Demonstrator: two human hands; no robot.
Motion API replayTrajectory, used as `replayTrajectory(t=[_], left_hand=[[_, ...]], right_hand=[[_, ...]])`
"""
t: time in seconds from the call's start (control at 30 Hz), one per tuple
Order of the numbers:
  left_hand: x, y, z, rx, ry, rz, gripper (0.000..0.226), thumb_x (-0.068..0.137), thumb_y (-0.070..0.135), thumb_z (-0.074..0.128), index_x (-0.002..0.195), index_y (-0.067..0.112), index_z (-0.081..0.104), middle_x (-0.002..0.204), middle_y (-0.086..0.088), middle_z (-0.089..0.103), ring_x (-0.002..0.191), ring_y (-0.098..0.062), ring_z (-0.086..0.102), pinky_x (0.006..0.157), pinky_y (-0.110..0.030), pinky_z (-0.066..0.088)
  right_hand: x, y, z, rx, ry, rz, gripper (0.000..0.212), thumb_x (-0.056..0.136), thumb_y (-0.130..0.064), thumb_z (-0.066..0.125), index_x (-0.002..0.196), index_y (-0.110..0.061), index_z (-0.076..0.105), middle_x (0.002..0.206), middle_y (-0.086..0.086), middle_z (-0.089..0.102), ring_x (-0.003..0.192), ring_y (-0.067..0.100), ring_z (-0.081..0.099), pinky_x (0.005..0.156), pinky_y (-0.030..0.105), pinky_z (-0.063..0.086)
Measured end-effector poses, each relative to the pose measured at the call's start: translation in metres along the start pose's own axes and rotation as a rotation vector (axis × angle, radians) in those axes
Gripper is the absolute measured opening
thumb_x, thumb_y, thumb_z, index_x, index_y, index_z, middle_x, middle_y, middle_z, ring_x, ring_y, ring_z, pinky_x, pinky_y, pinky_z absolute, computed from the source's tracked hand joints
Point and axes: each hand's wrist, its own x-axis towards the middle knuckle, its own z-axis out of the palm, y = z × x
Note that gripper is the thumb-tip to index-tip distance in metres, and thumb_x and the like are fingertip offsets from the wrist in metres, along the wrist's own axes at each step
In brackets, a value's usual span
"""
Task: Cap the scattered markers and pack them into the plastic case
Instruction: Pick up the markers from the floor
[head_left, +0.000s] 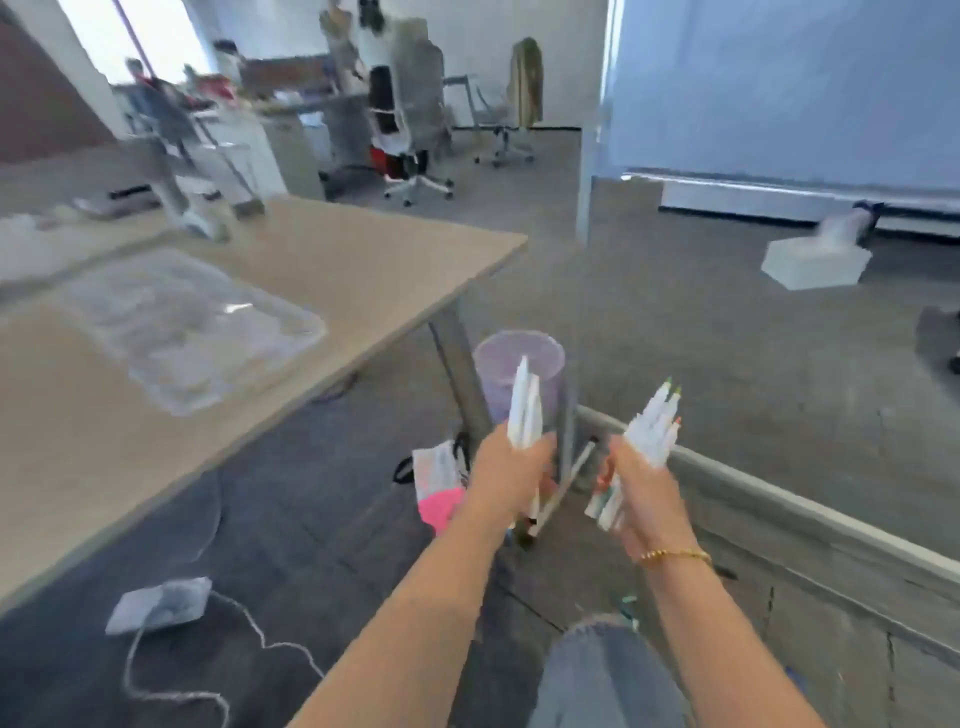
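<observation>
My left hand (511, 475) grips a bundle of white markers (524, 410) that stick upward out of the fist. My right hand (641, 491) grips a second, thicker bundle of markers (652, 431) with coloured tips showing at the top. Both hands are held low, to the right of the desk and above the floor. The clear plastic case (192, 325) lies open on the wooden desk (363, 260) at the left, well away from both hands. The frame is blurred.
A purple bin (519, 366) stands by the desk leg (460, 369). A pink and white bag (439, 486), a power adapter (158, 605) with its cable, and one loose marker (626, 605) lie on the carpet. A low ledge (805, 519) runs along the right; office chairs stand behind.
</observation>
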Motion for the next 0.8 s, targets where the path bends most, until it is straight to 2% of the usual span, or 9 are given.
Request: replayTrajectory(t=[0.13,0.27,0.37,0.47,0.57,0.6,0.67,0.73,0.8], left_hand=[[-0.049,0.038,-0.105,-0.065,0.222,0.109,0.011,0.090,0.022,0.054,0.089,0.012,0.050,0.063,0.000,0.048,0.052,-0.014,0.047,0.043,-0.017,0.037],[-0.086,0.050,-0.220,-0.055,0.453,0.193,0.027,0.091,0.027,0.051,0.106,0.005,0.052,0.067,-0.004,0.047,0.053,-0.016,0.044,0.047,-0.023,0.039],[-0.114,0.047,-0.304,-0.042,0.642,0.224,0.023,0.091,0.028,0.050,0.109,0.015,0.043,0.079,-0.007,0.050,0.060,-0.020,0.049,0.056,-0.032,0.044],[-0.130,0.031,-0.382,0.006,0.795,0.096,0.020,0.090,0.024,0.049,0.102,0.016,0.035,0.085,-0.007,0.051,0.067,-0.025,0.054,0.054,-0.029,0.043],[-0.137,0.004,-0.443,0.092,0.876,-0.122,0.038,0.091,0.022,0.046,0.122,0.005,0.033,0.109,-0.016,0.058,0.086,-0.033,0.063,0.062,-0.034,0.047],[-0.138,-0.006,-0.459,0.143,0.889,-0.203,0.048,0.092,0.020,0.045,0.132,0.003,0.026,0.118,-0.019,0.057,0.088,-0.032,0.063,0.060,-0.033,0.046],[-0.139,-0.026,-0.487,0.319,0.874,-0.344,0.061,0.093,0.014,0.041,0.144,0.002,0.010,0.132,-0.020,0.048,0.097,-0.032,0.062,0.064,-0.035,0.050],[-0.138,-0.042,-0.506,0.477,0.856,-0.420,0.068,0.093,0.011,0.039,0.147,0.006,-0.002,0.140,-0.019,0.040,0.113,-0.034,0.055,0.088,-0.040,0.049],[-0.134,-0.054,-0.517,0.595,0.837,-0.446,0.073,0.094,0.011,0.039,0.148,0.010,-0.010,0.142,-0.016,0.039,0.122,-0.033,0.048,0.097,-0.040,0.040]], right_hand=[[-0.074,-0.046,0.093,0.038,-0.105,-0.145,0.013,0.065,-0.023,0.055,0.053,-0.017,0.052,0.053,0.005,0.049,0.053,0.022,0.045,0.052,0.030,0.034],[-0.137,-0.079,0.198,-0.001,-0.282,-0.271,0.019,0.074,-0.022,0.058,0.055,-0.019,0.056,0.055,0.004,0.055,0.053,0.022,0.052,0.052,0.031,0.041],[-0.177,-0.088,0.277,-0.079,-0.443,-0.332,0.019,0.080,-0.023,0.058,0.063,-0.015,0.054,0.056,0.003,0.054,0.053,0.020,0.054,0.055,0.030,0.045],[-0.205,-0.085,0.353,-0.254,-0.632,-0.315,0.015,0.085,-0.017,0.055,0.071,-0.011,0.055,0.057,0.004,0.052,0.048,0.018,0.050,0.048,0.023,0.045],[-0.222,-0.065,0.421,-0.501,-0.771,-0.332,0.006,0.087,-0.011,0.052,0.091,-0.007,0.054,0.063,0.004,0.054,0.047,0.017,0.048,0.042,0.020,0.041],[-0.225,-0.058,0.441,-0.586,-0.793,-0.367,0.011,0.087,-0.010,0.052,0.096,-0.005,0.054,0.067,0.006,0.056,0.051,0.019,0.051,0.045,0.024,0.044],[-0.229,-0.048,0.471,-0.796,-0.817,-0.517,0.031,0.087,-0.010,0.052,0.117,-0.005,0.055,0.089,0.015,0.063,0.074,0.030,0.061,0.066,0.032,0.050],[-0.232,-0.043,0.492,-1.018,-0.805,-0.698,0.043,0.089,-0.008,0.049,0.133,-0.010,0.049,0.118,0.018,0.061,0.105,0.033,0.059,0.084,0.032,0.045],[-0.233,-0.036,0.510,-1.123,-0.796,-0.779,0.047,0.091,-0.006,0.044,0.137,-0.013,0.045,0.127,0.016,0.056,0.115,0.031,0.055,0.090,0.032,0.043]])
